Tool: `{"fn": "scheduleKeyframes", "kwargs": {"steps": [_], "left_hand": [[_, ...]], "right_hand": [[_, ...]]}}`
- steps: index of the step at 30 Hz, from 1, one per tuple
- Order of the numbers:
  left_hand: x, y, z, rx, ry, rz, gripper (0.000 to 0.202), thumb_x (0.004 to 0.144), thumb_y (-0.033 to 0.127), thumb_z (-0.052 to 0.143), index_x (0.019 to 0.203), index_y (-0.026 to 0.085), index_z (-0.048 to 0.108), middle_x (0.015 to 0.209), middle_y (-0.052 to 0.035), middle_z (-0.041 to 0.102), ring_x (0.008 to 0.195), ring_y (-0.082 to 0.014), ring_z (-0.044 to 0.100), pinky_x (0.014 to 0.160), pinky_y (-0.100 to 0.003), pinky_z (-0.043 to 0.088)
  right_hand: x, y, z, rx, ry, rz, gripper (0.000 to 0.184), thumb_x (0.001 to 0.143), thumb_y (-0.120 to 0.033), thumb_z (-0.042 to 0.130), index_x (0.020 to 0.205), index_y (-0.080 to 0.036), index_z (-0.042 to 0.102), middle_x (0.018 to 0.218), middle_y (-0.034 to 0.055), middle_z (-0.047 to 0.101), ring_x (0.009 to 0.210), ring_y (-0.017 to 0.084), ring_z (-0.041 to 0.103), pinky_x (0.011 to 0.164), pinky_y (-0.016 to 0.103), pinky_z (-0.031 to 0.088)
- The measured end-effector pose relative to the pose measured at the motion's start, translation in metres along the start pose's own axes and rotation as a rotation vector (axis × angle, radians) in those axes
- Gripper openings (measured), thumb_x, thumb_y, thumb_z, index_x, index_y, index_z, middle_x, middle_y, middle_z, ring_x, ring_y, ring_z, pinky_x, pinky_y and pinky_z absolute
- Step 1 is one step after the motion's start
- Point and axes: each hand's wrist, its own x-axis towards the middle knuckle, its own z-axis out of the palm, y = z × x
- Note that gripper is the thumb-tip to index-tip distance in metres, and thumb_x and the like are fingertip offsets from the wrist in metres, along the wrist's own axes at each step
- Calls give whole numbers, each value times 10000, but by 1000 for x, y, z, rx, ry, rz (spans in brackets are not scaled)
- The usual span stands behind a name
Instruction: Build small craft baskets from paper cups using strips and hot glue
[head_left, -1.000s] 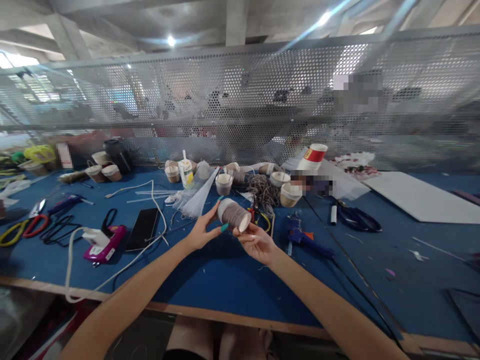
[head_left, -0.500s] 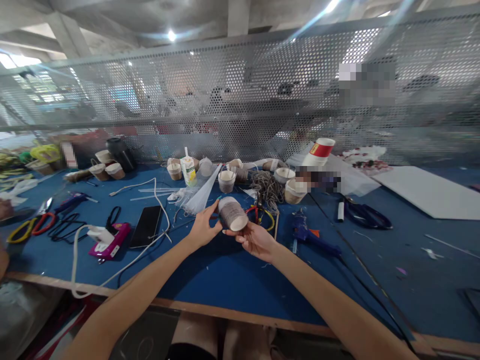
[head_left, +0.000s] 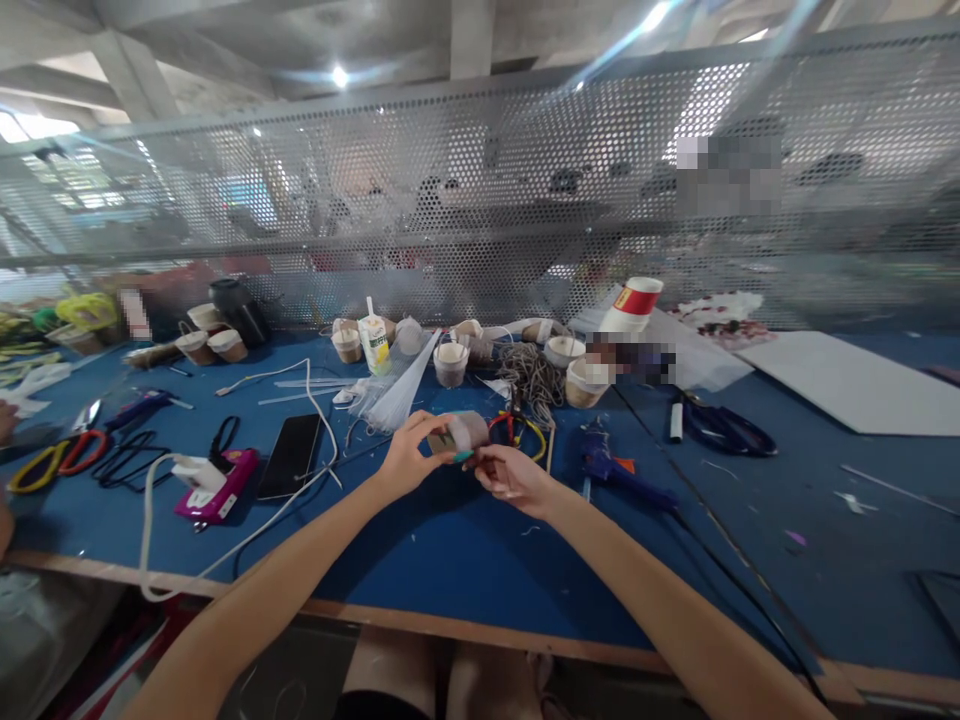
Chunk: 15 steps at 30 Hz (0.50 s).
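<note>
Twine-wrapped paper cup is held roughly on its side between both hands, clear of the blue table. Left hand closes thumb and fingers round one end. Right hand pinches the other end from below, a two-ended grip that likely steadies the wrap. Just beyond the right hand lie red-and-yellow pliers and a loose twine bundle, apparently kept within reach. Right of that hand rests a blue glue gun. Left of the left hand lies a black phone. More cups stand farther back.
</note>
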Motion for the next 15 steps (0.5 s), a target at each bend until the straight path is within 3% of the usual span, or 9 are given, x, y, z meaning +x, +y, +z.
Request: {"fn": "scheduleKeyframes", "kwargs": {"steps": [3,7,9,12,14,15], "left_hand": [[-1,1,1,119,-25,39,336,722,409,619,983,199,651,819,-58,538,800,-190,508,774,-359,449],[-1,-1,1,321,0,-53,425,596,424,726,983,262,660,1011,-73,449,987,-255,417,904,-441,373],[0,-4,2,384,16,-104,487,569,383,754,1035,314,631,1123,-67,393,1088,-291,352,957,-484,316],[1,-12,4,427,-2,-160,545,570,304,764,1083,375,592,1204,-53,341,1152,-323,295,970,-527,278],[2,-16,4,420,-41,-179,565,581,273,758,1104,386,576,1191,-53,352,1136,-323,316,953,-530,298],[3,-18,4,409,-61,-177,569,590,264,752,1114,386,569,1178,-53,365,1121,-316,332,945,-525,312]], "right_hand": [[1,5,5,-351,227,-149,113,752,-252,512,697,-184,441,346,-83,455,222,62,363,235,144,214],[-1,3,2,-604,438,-424,157,710,-251,551,616,-200,437,304,-110,392,229,54,331,278,167,239],[-3,0,-1,-634,474,-533,180,723,-293,546,598,-197,459,344,-88,428,271,64,374,308,181,280],[-5,0,-3,-629,479,-578,236,755,-409,521,651,-199,490,394,-61,450,323,97,423,349,221,355],[-5,1,-2,-711,558,-664,246,750,-447,533,782,-203,523,546,-3,553,505,160,548,478,293,464],[-4,1,-1,-793,597,-730,282,740,-447,551,885,-206,530,704,47,611,692,210,595,607,358,500]]}}
